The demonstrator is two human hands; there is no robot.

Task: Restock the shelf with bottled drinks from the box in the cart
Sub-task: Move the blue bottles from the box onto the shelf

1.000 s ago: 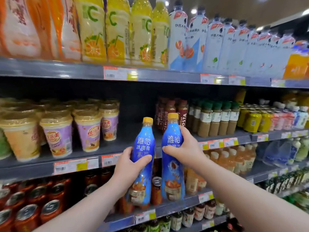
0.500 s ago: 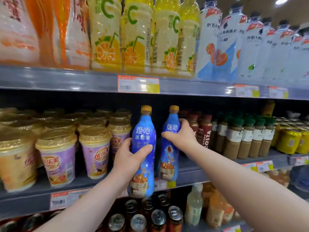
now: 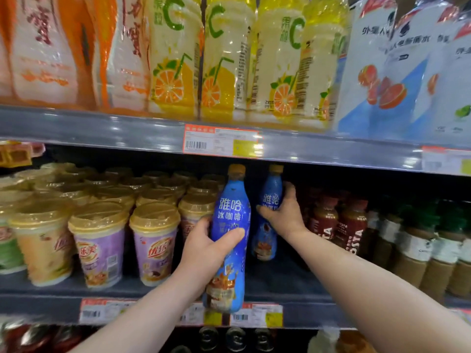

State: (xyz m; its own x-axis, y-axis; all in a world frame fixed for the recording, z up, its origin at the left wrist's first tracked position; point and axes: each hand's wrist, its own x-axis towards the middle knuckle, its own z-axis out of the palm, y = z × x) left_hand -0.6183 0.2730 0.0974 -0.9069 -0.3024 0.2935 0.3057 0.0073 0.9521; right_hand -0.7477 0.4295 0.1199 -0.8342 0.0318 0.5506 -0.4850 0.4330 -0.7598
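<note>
Grasping near blue bottle (image 3: 230, 212) mid-body, left hand (image 3: 204, 248) grip, right hand (image 3: 285, 215) grip around far blue bottle (image 3: 274, 189) on shelf (image 3: 293, 281)

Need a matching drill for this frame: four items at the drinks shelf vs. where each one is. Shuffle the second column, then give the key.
Things
1. left bottle, gripped by the left hand
2. right bottle, gripped by the right hand
3. purple cups
4. yellow citrus bottles

Places
A. on the upper shelf
B. further back in the gap, beside the dark red bottles
C. at the front edge, base over the price tags
D. on the middle shelf, left of the gap

Pairs: 1-C, 2-B, 3-D, 4-A
</note>
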